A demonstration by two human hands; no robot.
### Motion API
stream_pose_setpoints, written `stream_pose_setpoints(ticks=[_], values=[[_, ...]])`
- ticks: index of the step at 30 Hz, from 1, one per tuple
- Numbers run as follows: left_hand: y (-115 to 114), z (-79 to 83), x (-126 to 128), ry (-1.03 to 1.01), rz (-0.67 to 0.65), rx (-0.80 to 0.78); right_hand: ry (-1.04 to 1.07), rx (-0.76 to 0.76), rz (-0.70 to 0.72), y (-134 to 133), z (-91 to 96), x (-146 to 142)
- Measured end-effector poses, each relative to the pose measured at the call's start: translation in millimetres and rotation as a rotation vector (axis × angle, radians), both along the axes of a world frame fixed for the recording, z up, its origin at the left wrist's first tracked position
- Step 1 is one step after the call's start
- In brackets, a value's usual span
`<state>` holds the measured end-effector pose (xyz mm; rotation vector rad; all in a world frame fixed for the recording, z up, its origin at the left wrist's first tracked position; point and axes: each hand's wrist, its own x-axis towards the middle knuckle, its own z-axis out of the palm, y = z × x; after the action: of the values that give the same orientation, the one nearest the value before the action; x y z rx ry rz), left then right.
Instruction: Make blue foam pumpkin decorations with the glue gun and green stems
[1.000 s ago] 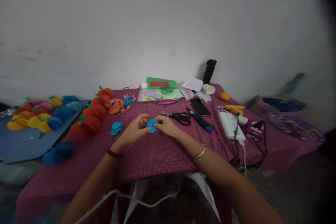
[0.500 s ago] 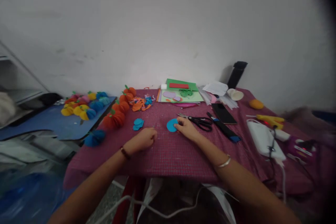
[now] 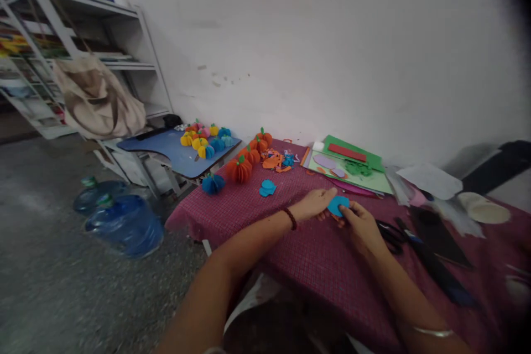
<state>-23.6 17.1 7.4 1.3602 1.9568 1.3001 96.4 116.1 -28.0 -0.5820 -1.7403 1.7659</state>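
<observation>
My right hand (image 3: 365, 228) is closed on a blue paper circle (image 3: 338, 206), pinching its right edge between thumb and fingers. At the circle's left edge, my left hand (image 3: 314, 203) has its fingers closed against the paper, some of them partly hidden. Beyond my left wrist, more blue paper circles (image 3: 267, 187) lie on the red checked tablecloth (image 3: 244, 207). Scissors (image 3: 390, 236) lie beside my right hand, partly covered by it.
Orange paper pumpkins (image 3: 239, 169) and a blue paper pumpkin (image 3: 213, 183) line the table's left side. Paper scraps (image 3: 277, 160) and coloured sheets (image 3: 377, 181) lie at the back. A black phone (image 3: 442, 238) is at right. Water jugs (image 3: 124, 227) stand on the floor.
The view has swung left, bringing a shelf and water jugs into sight. My right hand has lifted the blue circle, and my left hand has come over to meet it.
</observation>
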Motion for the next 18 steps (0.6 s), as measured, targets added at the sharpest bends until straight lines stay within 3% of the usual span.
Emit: stream_pose_setpoints(ticks=[3, 6, 10, 15, 18], values=[[-1, -17.1, 13, -0.097, -0.038, 0.027, 0.012, -0.102, 0.055, -2, -2.2, 0], [3, -22.7, 17, -0.110, 0.006, 0.075, -0.003, -0.114, 0.024, -3, -5.6, 0], [0, -24.6, 21, -0.025, 0.093, 0.111, -0.048, 0.005, -0.040, -2, -7.1, -4], [-16, -18.0, 16, 0.060, 0.167, 0.152, -0.075, 0.306, -0.118, -6, 3.2, -19], [-19, -11.0, 5, 0.030, 0.190, 0.195, -0.038, 0.300, -0.080, -13, 9.4, -26]])
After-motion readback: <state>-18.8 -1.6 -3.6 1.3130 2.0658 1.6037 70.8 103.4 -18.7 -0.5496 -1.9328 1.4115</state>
